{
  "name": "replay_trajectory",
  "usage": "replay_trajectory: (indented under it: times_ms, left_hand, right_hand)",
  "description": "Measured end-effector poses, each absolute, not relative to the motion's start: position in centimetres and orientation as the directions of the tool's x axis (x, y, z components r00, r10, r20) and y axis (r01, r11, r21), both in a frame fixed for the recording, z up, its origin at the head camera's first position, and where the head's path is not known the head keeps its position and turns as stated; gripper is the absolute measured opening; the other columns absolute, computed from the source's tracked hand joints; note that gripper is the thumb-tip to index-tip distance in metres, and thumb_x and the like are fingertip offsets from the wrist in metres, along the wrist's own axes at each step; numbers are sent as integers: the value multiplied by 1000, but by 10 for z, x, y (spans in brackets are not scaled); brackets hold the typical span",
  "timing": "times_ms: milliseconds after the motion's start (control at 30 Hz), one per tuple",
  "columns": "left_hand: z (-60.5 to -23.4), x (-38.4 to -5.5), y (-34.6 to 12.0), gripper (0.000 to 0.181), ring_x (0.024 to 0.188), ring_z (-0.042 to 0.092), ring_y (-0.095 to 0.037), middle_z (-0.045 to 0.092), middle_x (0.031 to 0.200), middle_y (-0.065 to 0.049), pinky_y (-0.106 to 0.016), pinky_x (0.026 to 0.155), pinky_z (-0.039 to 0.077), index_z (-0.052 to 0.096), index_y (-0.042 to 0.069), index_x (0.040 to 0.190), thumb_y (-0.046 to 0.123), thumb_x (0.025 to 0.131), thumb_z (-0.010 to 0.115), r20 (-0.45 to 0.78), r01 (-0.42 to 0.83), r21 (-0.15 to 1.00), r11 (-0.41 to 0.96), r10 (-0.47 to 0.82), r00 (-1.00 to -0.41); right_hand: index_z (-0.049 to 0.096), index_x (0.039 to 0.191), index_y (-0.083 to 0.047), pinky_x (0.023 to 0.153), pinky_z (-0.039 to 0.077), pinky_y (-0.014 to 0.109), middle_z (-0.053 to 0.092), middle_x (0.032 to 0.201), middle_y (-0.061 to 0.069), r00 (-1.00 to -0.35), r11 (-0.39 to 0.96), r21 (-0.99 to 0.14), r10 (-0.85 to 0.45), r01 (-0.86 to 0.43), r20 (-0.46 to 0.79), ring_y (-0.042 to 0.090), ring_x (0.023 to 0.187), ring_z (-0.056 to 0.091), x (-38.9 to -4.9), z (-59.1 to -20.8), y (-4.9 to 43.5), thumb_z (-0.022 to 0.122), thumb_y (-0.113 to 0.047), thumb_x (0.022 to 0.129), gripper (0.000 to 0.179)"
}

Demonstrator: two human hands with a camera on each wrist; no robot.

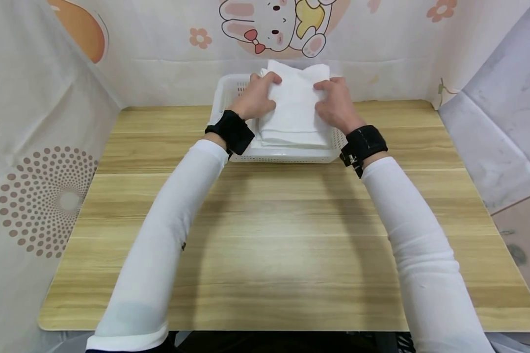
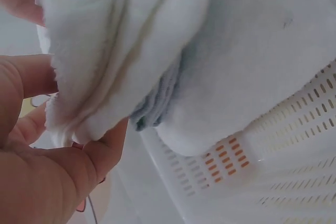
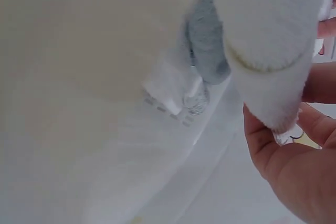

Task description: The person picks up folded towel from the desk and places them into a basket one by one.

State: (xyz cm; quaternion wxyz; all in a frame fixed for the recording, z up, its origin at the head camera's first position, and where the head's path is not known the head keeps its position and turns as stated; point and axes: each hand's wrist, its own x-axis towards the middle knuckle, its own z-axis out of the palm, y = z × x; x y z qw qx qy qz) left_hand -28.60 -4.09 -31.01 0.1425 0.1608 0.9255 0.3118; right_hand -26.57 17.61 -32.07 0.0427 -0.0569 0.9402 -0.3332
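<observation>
A folded white towel [image 1: 297, 100] with a fluffy surface lies at the top of a white perforated basket [image 1: 287, 157], its far edge raised above the back rim. My left hand [image 1: 254, 97] pinches the towel's left edge between thumb and fingers, as the left wrist view shows. On the opposite side my right hand [image 1: 335, 102] pinches the right edge, its thumb and fingers bent round the layers in the right wrist view. Under the held layers, the left wrist view shows grey-blue folded cloth [image 2: 160, 98] and more white cloth [image 2: 252, 61]. The basket's bottom is mostly hidden.
The basket stands at the back middle of a wood-grain table [image 1: 287, 245], close to a white curtain [image 1: 168, 44] printed with a rabbit and flowers. Patterned curtains [image 1: 39, 147] also hang at the left and right sides.
</observation>
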Motion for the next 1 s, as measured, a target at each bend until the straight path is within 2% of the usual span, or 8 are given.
replay_trajectory:
  times_ms: [333, 433, 500, 567, 667, 833, 933, 1000]
  left_hand:
    - [-320, -285, -43, 55, 108, 44, -26, 16, 147, -20, -25, 85, 36, 31, 14, 152, 7, 99, 47, -230, 157, 621, 768, 370, -900]
    - [-319, -283, -44, 55, 113, 44, -29, 12, 151, -21, -28, 89, 38, 30, 16, 154, 12, 101, 47, -255, 156, 577, 802, 358, -898]
    - [-318, -281, -44, 58, 129, 36, -33, 6, 157, -21, -33, 101, 36, 24, 20, 157, 17, 103, 44, -294, 155, 520, 840, 346, -891]
    - [-316, -279, -45, 60, 145, 16, -36, -4, 162, -18, -40, 113, 28, 16, 24, 160, 22, 105, 39, -343, 154, 467, 871, 338, -876]
    - [-314, -276, -47, 62, 150, -13, -39, -21, 163, -14, -50, 121, 11, -1, 26, 161, 29, 107, 30, -413, 184, 379, 907, 344, -843]
    - [-312, -272, -50, 62, 149, -17, -40, -27, 161, -14, -51, 121, 3, -12, 13, 158, 31, 109, 20, -443, 290, 254, 923, 378, -813]
    - [-312, -268, -49, 59, 150, -16, -36, -25, 162, -13, -50, 122, 2, -11, 6, 157, 27, 109, 15, -455, 354, 192, 916, 402, -794]
    - [-311, -266, -48, 57, 151, -15, -35, -22, 163, -14, -50, 121, 2, -9, 2, 157, 22, 108, 13, -463, 396, 169, 902, 428, -777]
  right_hand:
    - [44, 146, 5, 118, 25, 41, 25, 155, 29, -982, 789, -606, -175, -101, -65, 38, 142, 29, -267, -330, 175, 44, 1, 93, 53]
    - [38, 149, 5, 119, 22, 41, 20, 158, 30, -976, 799, -593, -192, -93, -105, 38, 146, 25, -266, -331, 176, 42, -1, 96, 54]
    - [32, 152, 5, 121, 18, 42, 13, 160, 30, -967, 816, -571, -210, -91, -146, 39, 148, 18, -265, -332, 177, 39, -4, 99, 54]
    - [24, 154, 5, 121, 13, 44, 4, 162, 29, -954, 831, -548, -236, -100, -184, 39, 150, 10, -263, -333, 179, 36, -6, 101, 56]
    - [14, 156, 5, 121, 9, 45, -5, 163, 25, -936, 848, -514, -275, -129, -219, 37, 151, 0, -261, -335, 180, 30, -10, 104, 57]
    - [8, 155, 9, 121, 7, 45, -7, 161, 28, -916, 866, -461, -327, -192, -234, 36, 151, -2, -259, -338, 178, 27, -12, 106, 56]
    - [13, 152, 14, 121, 7, 46, 0, 160, 32, -905, 879, -409, -358, -244, -229, 38, 151, 1, -257, -337, 174, 28, -10, 105, 55]
    - [23, 149, 17, 121, 8, 47, 5, 159, 34, -900, 881, -385, -376, -274, -220, 41, 150, 5, -255, -337, 172, 30, -8, 104, 52]
